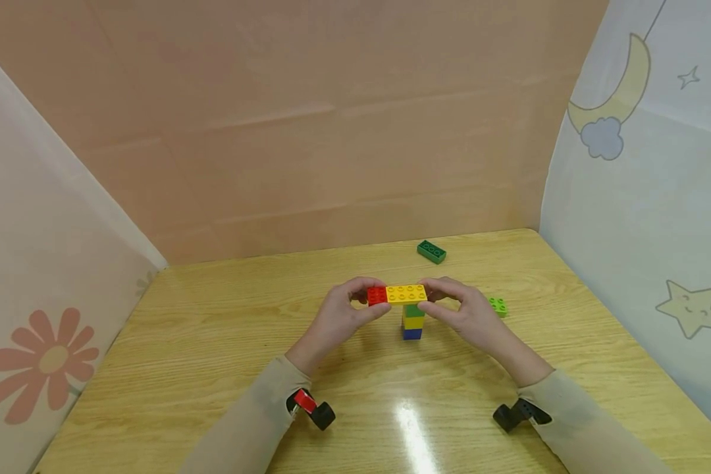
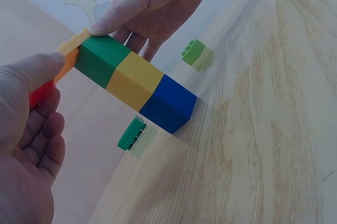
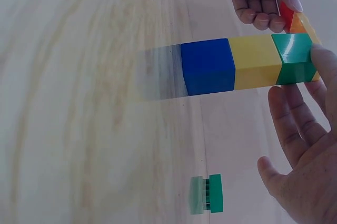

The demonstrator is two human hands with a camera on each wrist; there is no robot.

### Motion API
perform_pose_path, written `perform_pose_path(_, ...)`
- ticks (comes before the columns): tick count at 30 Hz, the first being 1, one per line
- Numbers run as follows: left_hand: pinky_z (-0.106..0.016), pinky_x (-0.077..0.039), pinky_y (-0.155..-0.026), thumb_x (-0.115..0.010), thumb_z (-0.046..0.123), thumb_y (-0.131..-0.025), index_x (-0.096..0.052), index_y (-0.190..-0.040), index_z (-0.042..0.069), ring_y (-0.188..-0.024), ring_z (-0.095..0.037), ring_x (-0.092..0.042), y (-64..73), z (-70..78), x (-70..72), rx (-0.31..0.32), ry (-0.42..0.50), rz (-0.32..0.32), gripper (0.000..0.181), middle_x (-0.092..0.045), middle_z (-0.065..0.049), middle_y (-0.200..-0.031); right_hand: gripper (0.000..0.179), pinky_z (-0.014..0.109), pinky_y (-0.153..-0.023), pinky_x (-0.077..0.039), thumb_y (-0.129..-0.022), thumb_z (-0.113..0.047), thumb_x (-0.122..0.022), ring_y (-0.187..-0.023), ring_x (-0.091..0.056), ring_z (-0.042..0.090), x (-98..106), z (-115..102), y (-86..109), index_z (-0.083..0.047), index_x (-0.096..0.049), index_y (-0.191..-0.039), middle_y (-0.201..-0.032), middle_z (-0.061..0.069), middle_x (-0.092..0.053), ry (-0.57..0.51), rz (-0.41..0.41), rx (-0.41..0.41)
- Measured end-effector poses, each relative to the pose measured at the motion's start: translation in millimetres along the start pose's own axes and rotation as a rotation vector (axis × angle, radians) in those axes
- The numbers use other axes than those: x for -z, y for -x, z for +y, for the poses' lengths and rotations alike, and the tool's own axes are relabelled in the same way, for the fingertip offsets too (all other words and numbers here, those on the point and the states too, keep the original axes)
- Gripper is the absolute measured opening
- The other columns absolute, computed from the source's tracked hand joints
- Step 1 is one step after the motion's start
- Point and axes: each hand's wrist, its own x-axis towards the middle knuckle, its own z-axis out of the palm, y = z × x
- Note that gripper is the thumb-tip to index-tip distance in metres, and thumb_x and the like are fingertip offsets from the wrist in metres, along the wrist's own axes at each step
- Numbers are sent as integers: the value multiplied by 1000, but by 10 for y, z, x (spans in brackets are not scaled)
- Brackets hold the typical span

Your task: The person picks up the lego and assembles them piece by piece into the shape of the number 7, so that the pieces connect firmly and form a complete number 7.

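Observation:
A tower of a blue block [image 2: 169,104], a yellow block [image 2: 135,81] and a green block [image 2: 102,59] stands upright on the table. Across its top lies a flat yellow brick [image 1: 406,293], studs up, reaching out to the left of the tower. A red brick [image 1: 376,295] sits at that brick's left end, side against side. My left hand [image 1: 339,317] pinches the red brick between thumb and fingers. With thumb and forefinger my right hand [image 1: 473,317] grips the yellow brick's right end, its thumb beside the green block in the right wrist view.
On the wooden table [image 1: 213,342], a dark green brick [image 1: 431,251] lies upside down behind the tower, near the back edge. A light green brick [image 1: 498,306] stands studs up to the right, partly behind the right hand. Cloth walls [image 1: 332,131] enclose the back and both sides.

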Motion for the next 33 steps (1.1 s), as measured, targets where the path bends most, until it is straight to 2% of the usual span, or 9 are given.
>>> perform_pose_path(14, -38, -56, -89, -88, 25, -99, -76, -135, 20, -110, -25, -61, 4, -5, -8, 2, 11, -3, 38, -72, 6, -118, 43, 71, -114, -43, -105, -29, -80, -117, -68, 27, -15, 36, -21, -15, -72, -146, -128, 1, -74, 12, 5, -6)
perform_pose_path(27, -38, -56, -89, -86, 25, -101, -75, -135, 21, -109, -23, -61, 9, -13, -17, -39, -18, -1, 36, -71, 7, -115, 42, 73, -114, -42, -108, -25, -77, -118, -68, 28, -5, 12, -6, -11, -70, -147, -130, 5, -74, 6, -4, -9)
perform_pose_path(33, -39, -56, -90, -86, 25, -100, -74, -136, 19, -109, -23, -61, 4, -15, -21, -41, -30, 3, 38, -72, 7, -117, 44, 73, -114, -42, -108, -29, -77, -122, -67, 30, -1, 13, -8, -13, -69, -148, -131, 4, -73, 3, -17, -32)
